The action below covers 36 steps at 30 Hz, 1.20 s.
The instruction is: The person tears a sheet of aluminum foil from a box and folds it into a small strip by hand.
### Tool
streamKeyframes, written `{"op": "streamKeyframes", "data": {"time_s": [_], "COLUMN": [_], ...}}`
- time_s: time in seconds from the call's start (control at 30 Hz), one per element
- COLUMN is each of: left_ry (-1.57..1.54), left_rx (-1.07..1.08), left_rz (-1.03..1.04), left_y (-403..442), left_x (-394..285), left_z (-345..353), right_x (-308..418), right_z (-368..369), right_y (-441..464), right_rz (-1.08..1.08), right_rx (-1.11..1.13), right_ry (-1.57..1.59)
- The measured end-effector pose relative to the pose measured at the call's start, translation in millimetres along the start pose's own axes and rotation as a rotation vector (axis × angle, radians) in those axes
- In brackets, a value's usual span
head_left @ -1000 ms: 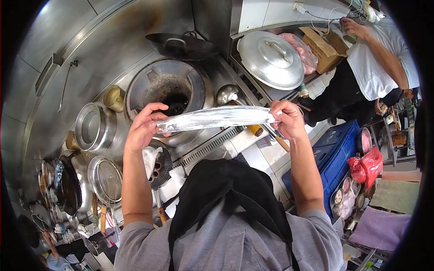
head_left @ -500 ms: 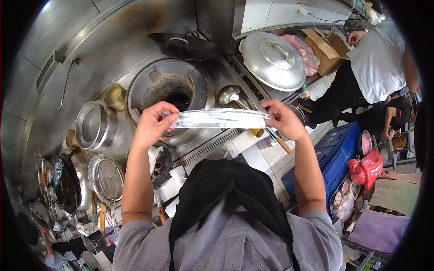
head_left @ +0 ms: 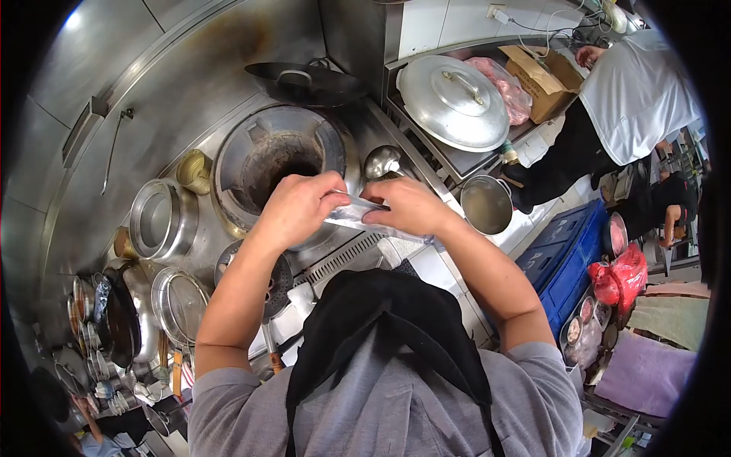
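Clear plastic strip [head_left: 346, 215] held near burner [head_left: 237, 171], far end partly hidden under right hand [head_left: 407, 206]; left hand [head_left: 301, 204] pinching near end; right fingers bent, cannot tell whether pinching.

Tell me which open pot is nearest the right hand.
The pot right of the right hand, below the silver lid in view; the other pots stand left of the burner.

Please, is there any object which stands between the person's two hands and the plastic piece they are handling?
Nothing visible stands in the way: the left hand and the right hand both touch the clear, shiny, thin plastic piece directly. The round, grey metal burner lies beyond the hands, not between.
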<state>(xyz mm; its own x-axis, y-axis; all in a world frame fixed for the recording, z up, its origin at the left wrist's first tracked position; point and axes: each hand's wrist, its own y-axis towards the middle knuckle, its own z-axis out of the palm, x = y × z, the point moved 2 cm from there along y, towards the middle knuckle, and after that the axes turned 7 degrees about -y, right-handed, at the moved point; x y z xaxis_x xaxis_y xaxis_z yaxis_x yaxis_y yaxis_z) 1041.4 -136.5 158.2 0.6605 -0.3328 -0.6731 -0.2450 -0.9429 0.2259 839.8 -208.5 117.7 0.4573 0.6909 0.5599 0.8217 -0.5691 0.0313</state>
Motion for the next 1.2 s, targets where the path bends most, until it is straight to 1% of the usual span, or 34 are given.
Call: {"op": "streamKeyframes", "data": {"time_s": [0.03,0.07,0.1,0.17,0.2,0.23,0.27,0.33,0.37,0.43,0.47,0.5,0.53,0.57,0.6,0.67,0.73,0.8,0.83,0.9,0.93,1.03,1.1,1.2], "left_ry": [0.069,0.071,0.051,0.032,-0.002,-0.036,-0.037,-0.132,-0.185,-0.212,-0.24,-0.342,-0.345,-0.386,-0.427,-0.442,-0.456,-0.559,-0.559,-0.805,-0.83,-0.804,-0.811,-0.833], "left_rx": [0.008,0.009,0.002,-0.008,-0.048,-0.088,-0.088,-0.122,-0.163,-0.208,-0.247,-0.267,-0.268,-0.285,-0.299,-0.284,-0.266,-0.313,-0.31,-0.282,-0.261,-0.211,-0.275,-0.305], "left_rz": [0.031,0.032,0.03,0.026,0.005,-0.013,-0.011,-0.132,-0.129,-0.177,-0.219,-0.231,-0.228,-0.242,-0.255,-0.276,-0.301,-0.3,-0.288,-0.347,-0.334,-0.354,-0.401,-0.476], "left_y": [0,-1,-4,-12,-17,-21,-24,-32,-35,-38,-40,-41,-41,-41,-40,-38,-36,-31,-30,-29,-29,-28,-30,-24], "left_x": [0,0,1,4,6,8,12,24,34,54,63,71,79,87,94,103,103,100,98,94,94,104,110,112], "left_z": [2,0,-3,-11,-18,-24,-27,-30,-30,-28,-26,-22,-18,-13,-10,-2,3,5,5,6,8,23,31,35], "right_x": [3,3,-3,-32,-43,-47,-54,-73,-82,-103,-113,-123,-123,-122,-119,-119,-122,-123,-124,-125,-125,-127,-126,-127], "right_z": [2,4,7,17,17,11,7,4,6,16,24,30,30,31,34,39,42,39,36,32,31,28,29,31], "right_y": [2,2,-1,-10,-17,-25,-32,-45,-52,-65,-69,-73,-75,-78,-79,-80,-81,-83,-84,-88,-89,-94,-90,-86], "right_rz": [0.044,0.087,0.064,0.034,0.009,0.076,0.077,0.166,0.163,0.301,0.301,0.34,0.377,0.387,0.388,0.411,0.401,0.407,0.402,0.413,0.415,0.419,0.426,0.442], "right_rx": [0.075,0.151,0.11,0.098,0.084,0.088,0.087,0.134,0.137,0.075,0.077,-0.018,-0.117,-0.16,-0.166,-0.26,-0.283,-0.323,-0.334,-0.355,-0.376,-0.4,-0.461,-0.525], "right_ry": [-0.042,-0.085,-0.045,-0.03,-0.015,-0.033,-0.035,0.017,0.015,0.425,0.421,0.606,0.791,0.953,0.951,1.178,1.205,1.181,1.176,1.165,1.176,1.191,1.166,1.144]}}
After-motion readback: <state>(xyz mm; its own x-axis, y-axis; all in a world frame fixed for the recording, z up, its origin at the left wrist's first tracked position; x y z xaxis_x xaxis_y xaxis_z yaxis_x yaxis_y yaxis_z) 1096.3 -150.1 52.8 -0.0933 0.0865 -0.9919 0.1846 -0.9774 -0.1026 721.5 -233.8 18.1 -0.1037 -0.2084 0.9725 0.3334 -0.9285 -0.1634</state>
